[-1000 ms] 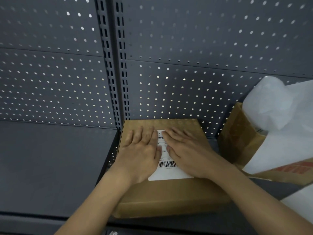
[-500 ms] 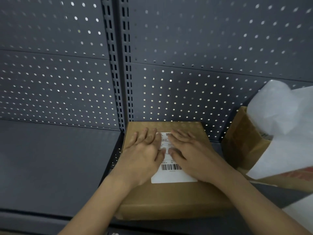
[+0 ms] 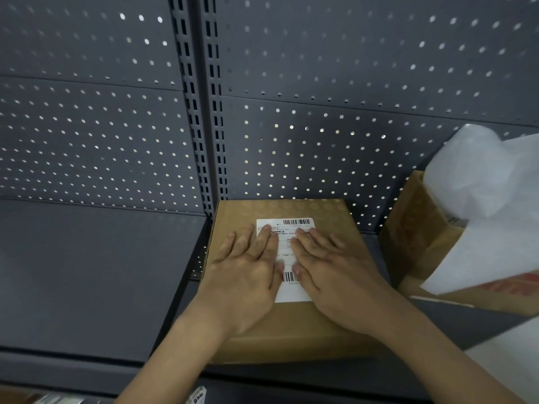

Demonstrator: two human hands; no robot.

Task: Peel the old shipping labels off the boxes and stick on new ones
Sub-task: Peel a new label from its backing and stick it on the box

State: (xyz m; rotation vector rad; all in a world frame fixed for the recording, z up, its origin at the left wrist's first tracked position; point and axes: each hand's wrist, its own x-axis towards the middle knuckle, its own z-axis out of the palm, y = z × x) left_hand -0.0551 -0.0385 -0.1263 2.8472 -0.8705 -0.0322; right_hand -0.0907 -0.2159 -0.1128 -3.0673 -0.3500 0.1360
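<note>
A flat brown cardboard box (image 3: pixel 344 217) lies on the dark grey shelf, its back edge near the perforated panel. A white shipping label (image 3: pixel 287 225) with barcodes is stuck on its top. My left hand (image 3: pixel 248 269) lies flat with straight fingers over the label's left side. My right hand (image 3: pixel 329 266) lies flat over the label's right side. Both palms press down on the box top, and only a middle strip, the top edge and the bottom edge of the label show between and around them.
A second brown box (image 3: pixel 414 234) stands at the right, open, with white plastic packing (image 3: pixel 481 182) spilling out of it. The grey shelf (image 3: pixel 87 275) stretches to the left. A slotted upright (image 3: pixel 204 112) splits the perforated back panel.
Both hands have slid back toward me along the label, uncovering its top edge with the upper barcode. The view has shifted slightly; the box stays in place.
</note>
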